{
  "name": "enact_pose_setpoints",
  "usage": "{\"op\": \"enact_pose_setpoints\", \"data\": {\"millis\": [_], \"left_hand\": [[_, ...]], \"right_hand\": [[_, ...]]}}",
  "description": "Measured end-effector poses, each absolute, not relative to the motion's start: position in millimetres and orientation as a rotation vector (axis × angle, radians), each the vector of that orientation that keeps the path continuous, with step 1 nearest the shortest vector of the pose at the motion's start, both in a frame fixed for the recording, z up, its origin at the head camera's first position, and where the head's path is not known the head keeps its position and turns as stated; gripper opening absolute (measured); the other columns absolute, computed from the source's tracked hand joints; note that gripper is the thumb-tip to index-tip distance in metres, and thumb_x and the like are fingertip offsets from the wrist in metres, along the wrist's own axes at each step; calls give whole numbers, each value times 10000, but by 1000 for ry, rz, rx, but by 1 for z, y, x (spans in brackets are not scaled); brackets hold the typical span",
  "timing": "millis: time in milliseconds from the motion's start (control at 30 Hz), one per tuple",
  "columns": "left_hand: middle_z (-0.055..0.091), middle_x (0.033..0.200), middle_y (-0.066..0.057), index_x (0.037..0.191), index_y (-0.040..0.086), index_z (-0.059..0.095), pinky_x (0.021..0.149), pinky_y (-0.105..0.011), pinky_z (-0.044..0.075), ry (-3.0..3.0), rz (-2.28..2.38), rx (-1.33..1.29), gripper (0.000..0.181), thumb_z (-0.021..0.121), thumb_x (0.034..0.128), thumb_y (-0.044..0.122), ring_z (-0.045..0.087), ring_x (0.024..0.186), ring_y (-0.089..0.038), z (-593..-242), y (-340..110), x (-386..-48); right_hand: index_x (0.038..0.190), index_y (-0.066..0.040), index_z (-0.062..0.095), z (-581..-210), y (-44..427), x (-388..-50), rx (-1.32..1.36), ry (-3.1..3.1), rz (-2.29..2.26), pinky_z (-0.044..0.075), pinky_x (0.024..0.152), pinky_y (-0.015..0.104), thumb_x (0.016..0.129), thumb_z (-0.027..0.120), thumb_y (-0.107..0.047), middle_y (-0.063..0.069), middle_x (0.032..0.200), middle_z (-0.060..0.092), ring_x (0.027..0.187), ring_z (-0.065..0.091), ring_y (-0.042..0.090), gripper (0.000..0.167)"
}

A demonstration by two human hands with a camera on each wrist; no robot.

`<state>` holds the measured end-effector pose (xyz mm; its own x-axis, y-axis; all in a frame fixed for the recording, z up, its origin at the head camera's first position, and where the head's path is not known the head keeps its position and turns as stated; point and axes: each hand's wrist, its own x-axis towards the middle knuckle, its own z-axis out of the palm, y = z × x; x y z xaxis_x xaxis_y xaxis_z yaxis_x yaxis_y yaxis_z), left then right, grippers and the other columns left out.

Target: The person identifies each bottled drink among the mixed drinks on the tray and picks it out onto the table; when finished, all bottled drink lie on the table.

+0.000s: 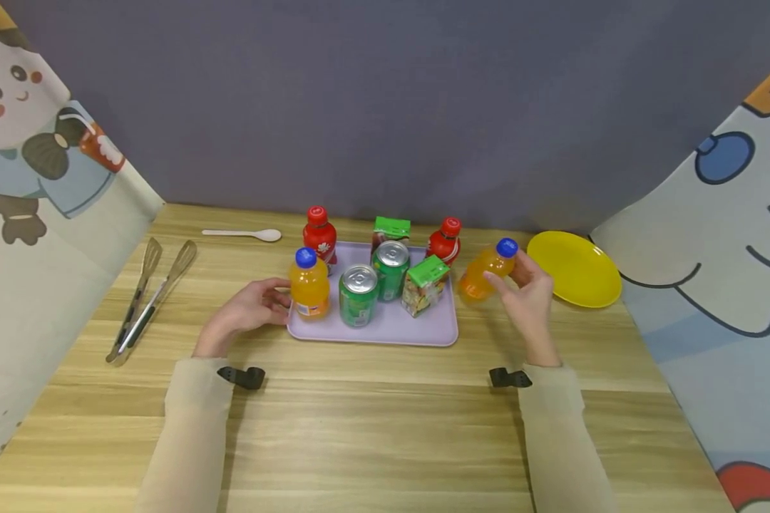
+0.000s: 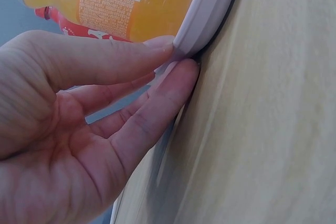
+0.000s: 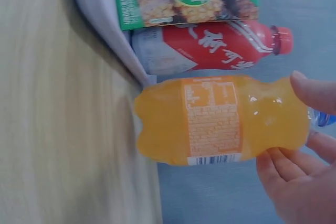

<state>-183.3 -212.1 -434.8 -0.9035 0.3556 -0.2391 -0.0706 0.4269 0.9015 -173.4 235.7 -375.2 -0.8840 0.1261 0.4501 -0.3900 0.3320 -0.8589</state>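
Observation:
The right hand (image 1: 530, 299) grips an orange bottle (image 1: 481, 274) near its blue cap, tilted, just right of the lilac tray (image 1: 372, 333). In the right wrist view the fingers hold the upper part of this bottle (image 3: 210, 121). At the tray's left edge, the left hand (image 1: 247, 313) pinches the rim (image 2: 202, 19) between thumb and fingers, beside another orange bottle (image 1: 309, 292) standing on the tray. Two green cans (image 1: 358, 303), two red bottles (image 1: 319, 239) and two green-topped cartons (image 1: 423, 288) are also on the tray.
A yellow plate (image 1: 574, 271) lies at the right. Metal tongs (image 1: 147, 306) lie on the left of the wooden table (image 1: 372, 427), and a white spoon (image 1: 244, 234) near its back edge. A grey backdrop (image 1: 372, 107) stands behind, with printed panels at both sides.

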Motion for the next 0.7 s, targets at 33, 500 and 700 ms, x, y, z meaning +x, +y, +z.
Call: {"op": "enact_pose_setpoints", "data": {"millis": [33, 500, 700], "left_hand": [[562, 1096, -249, 1382, -89, 368, 788, -299, 532, 2292, 1472, 244, 672, 689, 791, -99, 577, 901, -312, -434, -212, -183], [562, 1081, -258, 1376, -110, 355, 761, -284, 537, 2293, 1476, 258, 675, 683, 786, -115, 578, 893, -311, -434, -213, -184], [563, 1076, -257, 1378, -109, 355, 755, -280, 536, 2291, 1476, 250, 683, 689, 782, -113, 575, 893, -314, -434, -212, -184]], "right_hand": [[1197, 104, 598, -377, 235, -174, 226, -2159, 1576, 484, 924, 446, 758, 737, 94, 260, 1118, 627, 986, 615, 383, 461], [1225, 114, 574, -383, 227, -190, 200, -2097, 1591, 479, 918, 474, 758, 726, 115, 275, 1157, 603, 1010, 598, 425, 491], [1233, 100, 577, -383, 226, -194, 165, -2077, 1585, 464, 939, 469, 768, 723, 107, 268, 1154, 607, 1042, 594, 403, 488]]}}
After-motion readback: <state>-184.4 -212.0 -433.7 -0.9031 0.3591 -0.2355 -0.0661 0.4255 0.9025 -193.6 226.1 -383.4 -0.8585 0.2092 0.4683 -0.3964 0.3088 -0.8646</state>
